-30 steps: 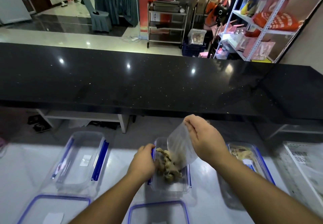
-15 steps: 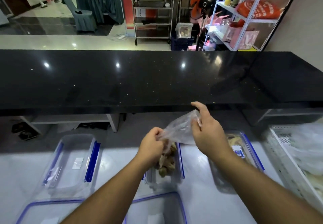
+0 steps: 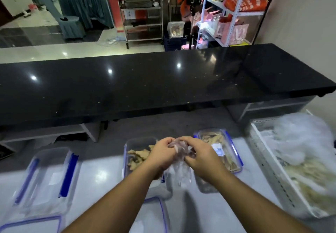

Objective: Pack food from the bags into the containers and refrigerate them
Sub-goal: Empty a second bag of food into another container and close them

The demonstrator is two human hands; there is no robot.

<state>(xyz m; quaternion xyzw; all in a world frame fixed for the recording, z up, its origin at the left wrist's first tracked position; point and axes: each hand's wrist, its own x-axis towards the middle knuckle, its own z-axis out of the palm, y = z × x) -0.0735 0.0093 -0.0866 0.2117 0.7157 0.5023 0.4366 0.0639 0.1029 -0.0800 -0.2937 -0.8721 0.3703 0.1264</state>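
Note:
Both hands are bunched around a crumpled clear plastic bag (image 3: 179, 172) above the white table. My left hand (image 3: 162, 155) grips its upper part and my right hand (image 3: 198, 155) pinches it from the right. The bag's loose end hangs below my hands. Just behind my left hand an open clear container (image 3: 133, 144) holds brown food pieces (image 3: 139, 155). To the right a lidded container with blue clips (image 3: 234, 152) holds pale food.
An empty container with blue clips (image 3: 48, 176) stands at left. Loose lids (image 3: 32, 223) lie at the near edge, one (image 3: 158, 212) under my arms. A white crate (image 3: 269, 165) with bagged food sits at right. A black counter (image 3: 145, 87) rises behind.
The bag was held open over the middle container, then lifted off. Both hands have since come together and scrunched it into a wad, to the right of the filled container.

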